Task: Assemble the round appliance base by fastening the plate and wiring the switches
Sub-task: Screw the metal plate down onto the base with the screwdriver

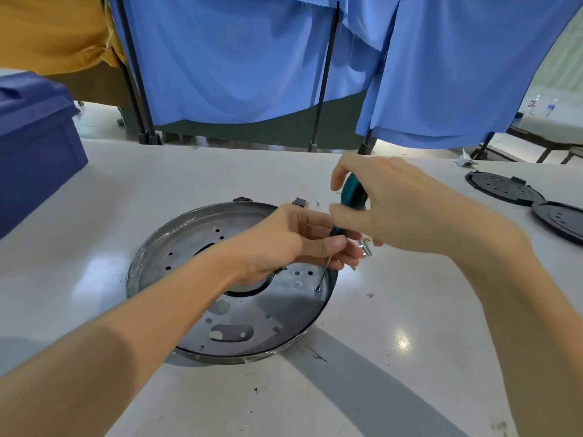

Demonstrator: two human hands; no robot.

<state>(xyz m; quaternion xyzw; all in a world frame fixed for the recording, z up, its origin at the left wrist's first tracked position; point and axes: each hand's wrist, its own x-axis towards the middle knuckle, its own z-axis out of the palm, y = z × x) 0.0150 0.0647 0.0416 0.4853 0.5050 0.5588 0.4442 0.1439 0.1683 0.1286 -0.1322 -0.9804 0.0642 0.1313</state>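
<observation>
Two hands hold one screwdriver (353,192) on the round base (246,313).
The right hand (403,209) grips the teal handle and the left hand (284,244) pinches the shaft; the tip stands in a hole just inside the right rim. The base lies mid-table (410,310), with free surface in front. One blue bin (31,159) is at the left edge, two black plates (501,187) far right.

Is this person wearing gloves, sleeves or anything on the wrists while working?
No. The left hand and the right hand are bare, with no gloves. The left forearm and right forearm are uncovered too: no sleeves, watch or wristband in view.
</observation>
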